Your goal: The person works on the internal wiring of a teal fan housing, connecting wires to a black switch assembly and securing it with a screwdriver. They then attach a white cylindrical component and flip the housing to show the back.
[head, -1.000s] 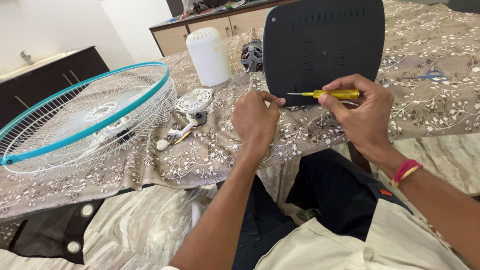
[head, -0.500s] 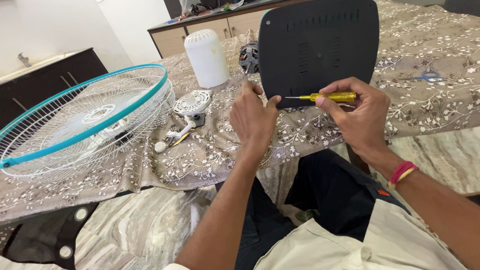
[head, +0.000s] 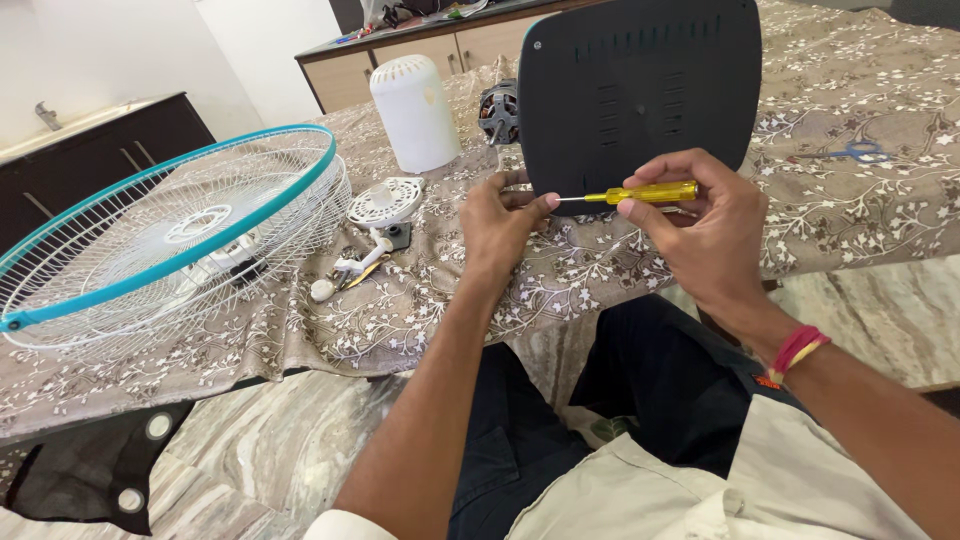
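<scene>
The yellow-handled screwdriver point(head: 640, 192) lies nearly level now, long axis running left-right, thin metal tip pointing left at the lower edge of the dark rounded plastic panel point(head: 640, 90) standing on the floral cloth-covered table point(head: 850, 220). Over the last second the panel has shifted and the tip has crept closer to the left hand point(head: 500, 225), so it looks lined up. The right hand point(head: 700, 225) pinches the handle; the left fingers are curled at the panel's edge by the tip. The white wire fan guard with teal rim point(head: 170, 230) sits well off left.

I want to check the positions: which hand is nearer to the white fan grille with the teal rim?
Left. The left hand is to the right of the fan grille, apart from it; the right hand, holding the yellow screwdriver, is farther right.
</scene>
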